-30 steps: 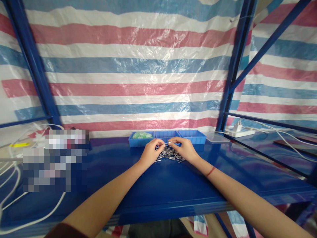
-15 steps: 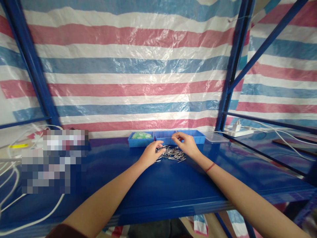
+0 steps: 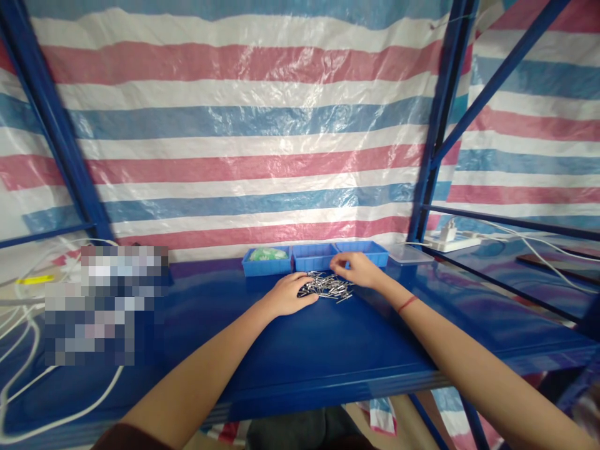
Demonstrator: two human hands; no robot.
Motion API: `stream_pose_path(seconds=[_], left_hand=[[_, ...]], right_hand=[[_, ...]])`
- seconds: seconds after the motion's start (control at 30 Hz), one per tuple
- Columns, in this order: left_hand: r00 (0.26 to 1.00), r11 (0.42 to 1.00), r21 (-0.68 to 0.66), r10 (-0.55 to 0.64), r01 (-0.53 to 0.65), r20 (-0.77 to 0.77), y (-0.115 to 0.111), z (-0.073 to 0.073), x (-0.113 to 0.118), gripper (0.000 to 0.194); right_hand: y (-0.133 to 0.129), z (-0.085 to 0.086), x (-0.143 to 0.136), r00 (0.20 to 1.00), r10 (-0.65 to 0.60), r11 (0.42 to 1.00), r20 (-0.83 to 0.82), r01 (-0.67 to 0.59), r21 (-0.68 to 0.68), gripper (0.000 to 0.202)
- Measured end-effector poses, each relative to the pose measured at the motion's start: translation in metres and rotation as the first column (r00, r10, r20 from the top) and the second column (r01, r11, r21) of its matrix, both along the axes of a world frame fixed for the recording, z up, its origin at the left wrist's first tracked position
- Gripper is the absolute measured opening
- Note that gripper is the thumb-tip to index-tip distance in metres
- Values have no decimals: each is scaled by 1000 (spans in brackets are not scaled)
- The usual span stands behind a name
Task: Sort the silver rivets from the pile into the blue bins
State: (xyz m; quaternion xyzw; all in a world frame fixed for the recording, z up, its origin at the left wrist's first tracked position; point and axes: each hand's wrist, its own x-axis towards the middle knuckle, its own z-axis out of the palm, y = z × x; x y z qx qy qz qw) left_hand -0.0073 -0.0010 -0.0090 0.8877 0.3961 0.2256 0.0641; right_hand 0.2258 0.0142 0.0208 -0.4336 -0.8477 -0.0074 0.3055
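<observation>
A loose pile of thin silver metal pins [image 3: 328, 287], rivet-like in shape, lies on the blue tabletop. My left hand [image 3: 289, 295] rests at the pile's left edge with its fingers apart and thumb stretched along the near side. Over the pile's back right, my right hand [image 3: 360, 270] has thumb and fingertips drawn together; whatever is between them is too small to make out. Just behind the hands stand a left blue bin [image 3: 266, 269] with green-wrapped contents [image 3: 268, 254], a middle blue bin [image 3: 310, 250] and a right blue bin [image 3: 375, 259], partly behind my right hand.
A clear plastic lid or tray [image 3: 411, 254] lies right of the bins. A white power strip [image 3: 452, 242] with cables sits farther right. Blurred-out items [image 3: 100, 306] and white cables [image 3: 28, 375] occupy the left side. Blue metal posts [image 3: 434, 144] frame the striped sheet [image 3: 262, 125] behind.
My left hand has come slightly nearer to me, its fingers now spread at the pile's edge. My right hand has moved a little to the right, its fingertips drawn in.
</observation>
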Motion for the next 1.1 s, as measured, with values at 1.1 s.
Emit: stream_pose_path(seconds=[1.1], left_hand=[[742, 999, 48, -24, -11, 670, 0, 10, 9, 21]], right_hand=[[-16, -13, -45, 824, 155, 888, -545, -358, -288, 39]])
